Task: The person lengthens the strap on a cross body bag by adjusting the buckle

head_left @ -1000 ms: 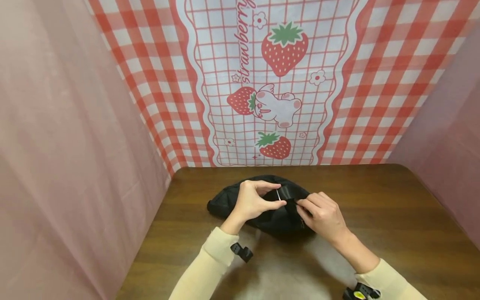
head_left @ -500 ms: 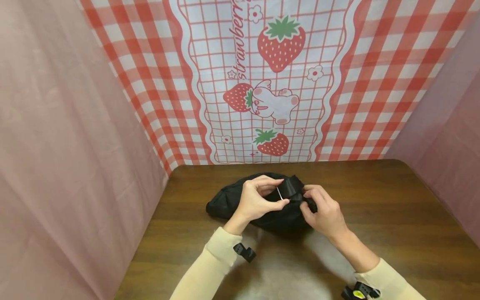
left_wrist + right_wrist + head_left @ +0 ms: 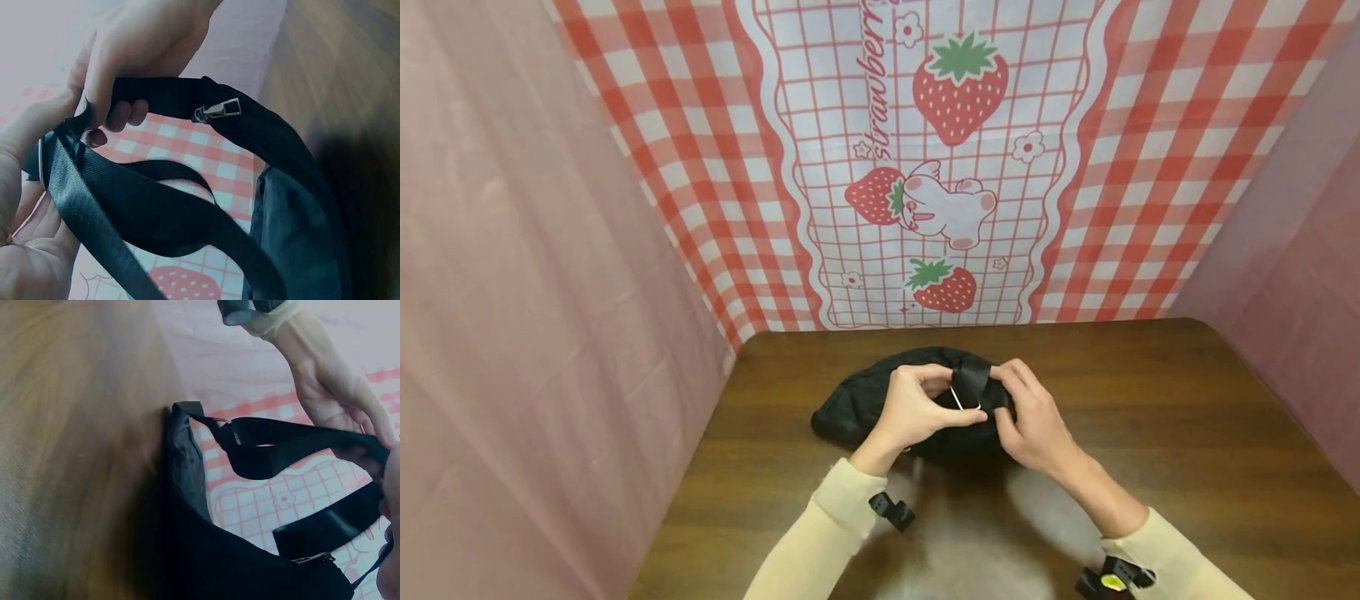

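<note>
A black waist bag (image 3: 853, 400) lies on the table, its webbing strap (image 3: 972, 379) lifted between my hands. With thumb and fingers, my left hand (image 3: 910, 408) pinches a thin metal strap buckle (image 3: 956, 399) by its two ends. My right hand (image 3: 1037, 425), close beside it, pinches the webbing just right of the buckle. In the left wrist view the strap (image 3: 156, 206) runs past the buckle (image 3: 41, 164) and hangs in loops; how it threads there is partly hidden by fingers. A metal zipper pull (image 3: 220, 110) dangles from the bag's edge.
Brown wooden table (image 3: 1187, 433) stretches around the bag. A red checked strawberry cloth (image 3: 955, 167) hangs behind it. Pink curtains (image 3: 550, 292) stand at both sides. Each wrist wears a small black camera (image 3: 891, 510).
My right hand has shifted slightly left and up, nearer the left hand. The strap piece between them first rose higher, then folded over. My left hand keeps its pinch on the buckle.
</note>
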### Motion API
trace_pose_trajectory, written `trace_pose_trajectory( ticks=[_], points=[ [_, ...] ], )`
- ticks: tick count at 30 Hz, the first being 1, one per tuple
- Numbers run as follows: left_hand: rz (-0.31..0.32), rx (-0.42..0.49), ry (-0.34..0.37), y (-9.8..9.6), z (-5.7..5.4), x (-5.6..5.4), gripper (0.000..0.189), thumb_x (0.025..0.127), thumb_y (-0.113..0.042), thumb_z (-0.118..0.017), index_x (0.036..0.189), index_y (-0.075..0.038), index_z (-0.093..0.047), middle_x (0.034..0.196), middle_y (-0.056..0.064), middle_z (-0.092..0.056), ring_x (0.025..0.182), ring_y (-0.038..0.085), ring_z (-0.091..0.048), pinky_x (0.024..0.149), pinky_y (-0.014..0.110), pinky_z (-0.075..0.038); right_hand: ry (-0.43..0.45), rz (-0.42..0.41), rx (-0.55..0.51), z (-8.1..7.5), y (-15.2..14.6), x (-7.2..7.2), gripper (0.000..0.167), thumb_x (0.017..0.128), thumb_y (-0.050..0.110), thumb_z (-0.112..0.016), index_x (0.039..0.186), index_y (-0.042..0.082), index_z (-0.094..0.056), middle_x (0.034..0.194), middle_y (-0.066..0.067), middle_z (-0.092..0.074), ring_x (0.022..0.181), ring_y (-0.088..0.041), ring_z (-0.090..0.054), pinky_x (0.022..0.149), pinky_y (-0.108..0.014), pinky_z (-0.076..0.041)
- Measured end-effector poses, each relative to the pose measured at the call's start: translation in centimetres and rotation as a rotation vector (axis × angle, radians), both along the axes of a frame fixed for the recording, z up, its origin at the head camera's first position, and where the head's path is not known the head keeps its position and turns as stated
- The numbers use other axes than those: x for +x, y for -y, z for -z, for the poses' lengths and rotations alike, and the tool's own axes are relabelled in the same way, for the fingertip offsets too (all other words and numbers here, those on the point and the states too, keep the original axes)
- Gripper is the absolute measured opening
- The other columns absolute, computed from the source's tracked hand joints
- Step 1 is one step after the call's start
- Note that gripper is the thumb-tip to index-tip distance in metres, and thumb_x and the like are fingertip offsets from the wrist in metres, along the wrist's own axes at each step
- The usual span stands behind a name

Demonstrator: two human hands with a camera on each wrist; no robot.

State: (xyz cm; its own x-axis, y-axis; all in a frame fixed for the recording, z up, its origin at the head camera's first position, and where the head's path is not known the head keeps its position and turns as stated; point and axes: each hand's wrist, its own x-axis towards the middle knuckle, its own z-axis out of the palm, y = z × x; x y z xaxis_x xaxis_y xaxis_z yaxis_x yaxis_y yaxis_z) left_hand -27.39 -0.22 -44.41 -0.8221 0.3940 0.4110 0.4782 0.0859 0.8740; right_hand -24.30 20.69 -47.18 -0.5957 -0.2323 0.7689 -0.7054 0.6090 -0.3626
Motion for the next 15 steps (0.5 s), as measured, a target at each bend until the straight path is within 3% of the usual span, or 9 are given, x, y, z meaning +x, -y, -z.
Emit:
trace_pose_trajectory(
  ticks=[4, 8, 11, 15],
  points=[
    [-0.018, -0.027, -0.065, 0.2, 0.0, -0.1, 0.033, 0.071, -0.009, -0.098, 0.100, 0.000, -0.083, 0.093, 0.016, -0.083, 0.083, 0.009, -0.080, 0.079, 0.037, -0.068, 0.041, -0.078, -0.001, -0.4, -0.7, 0.0, 0.033, 0.079, 0.004, -0.075, 0.111, 0.000, -0.071, 0.103, -0.006, -0.063, 0.091, -0.015, -0.057, 0.077, -0.024, -0.047],
    [0.048, 0.017, -0.069, 0.5, 0.0, -0.4, 0.031, 0.074, -0.002, -0.094, 0.102, 0.004, -0.082, 0.095, 0.022, -0.082, 0.084, 0.015, -0.082, 0.081, 0.031, -0.067, 0.075, -0.116, 0.000, -1.0, -1.2, -0.1, 0.035, 0.077, 0.013, -0.090, 0.107, 0.007, -0.075, 0.099, 0.001, -0.062, 0.083, -0.007, -0.054, 0.068, -0.018, -0.043],
    [0.091, 0.060, -0.068, 0.7, -0.1, -0.6, 0.032, 0.074, 0.003, -0.093, 0.103, 0.006, -0.081, 0.096, 0.025, -0.080, 0.084, 0.016, -0.082, 0.081, 0.032, -0.067, 0.105, -0.133, -0.030, -1.4, -1.5, -0.2, 0.037, 0.074, 0.009, -0.094, 0.107, 0.011, -0.077, 0.097, 0.003, -0.064, 0.082, -0.004, -0.054, 0.067, -0.016, -0.044],
    [0.089, 0.085, -0.079, 1.1, -0.4, -0.7, 0.033, 0.072, 0.004, -0.093, 0.102, 0.006, -0.081, 0.092, 0.026, -0.080, 0.078, 0.007, -0.079, 0.073, 0.027, -0.065, 0.127, -0.148, -0.082, -1.7, -2.2, -0.1, 0.042, 0.072, 0.001, -0.094, 0.109, 0.012, -0.079, 0.097, 0.003, -0.066, 0.086, -0.005, -0.059, 0.070, -0.016, -0.046]
  ],
)
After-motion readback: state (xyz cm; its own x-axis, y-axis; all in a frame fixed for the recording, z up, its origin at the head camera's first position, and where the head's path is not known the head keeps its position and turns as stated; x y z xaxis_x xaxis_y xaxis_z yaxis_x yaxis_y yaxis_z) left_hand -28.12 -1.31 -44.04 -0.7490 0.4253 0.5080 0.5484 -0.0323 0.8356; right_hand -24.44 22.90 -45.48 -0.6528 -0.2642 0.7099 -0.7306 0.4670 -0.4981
